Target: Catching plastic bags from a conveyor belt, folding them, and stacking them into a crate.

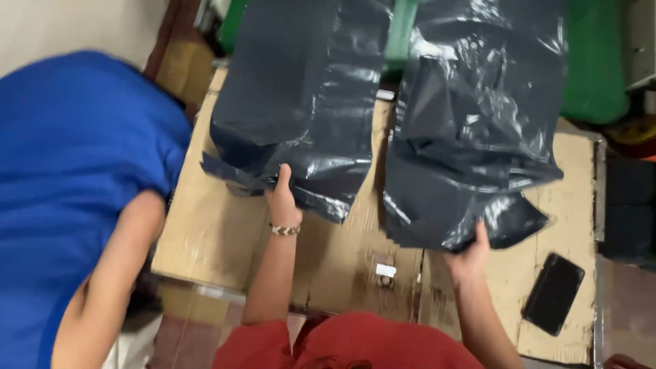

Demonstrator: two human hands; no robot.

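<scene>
I see two dark grey plastic bags lying on flattened brown cardboard [219, 232]. The left bag [301, 102] lies at the upper middle of the cardboard, and the right bag [471, 130] lies just beside it, more crumpled and shiny. My left hand [281, 198] grips the lower edge of the left bag; the thumb is on top of the plastic and the other fingers are hidden under it. A beaded bracelet [285, 230] sits on this wrist. My right hand [468, 256] holds the lower edge of the right bag, fingers closed on the plastic. A black phone [553, 292] lies on the cardboard near the right hand, apart from the bags. At the left, another person in a blue shirt [68, 184] is bending close.
</scene>
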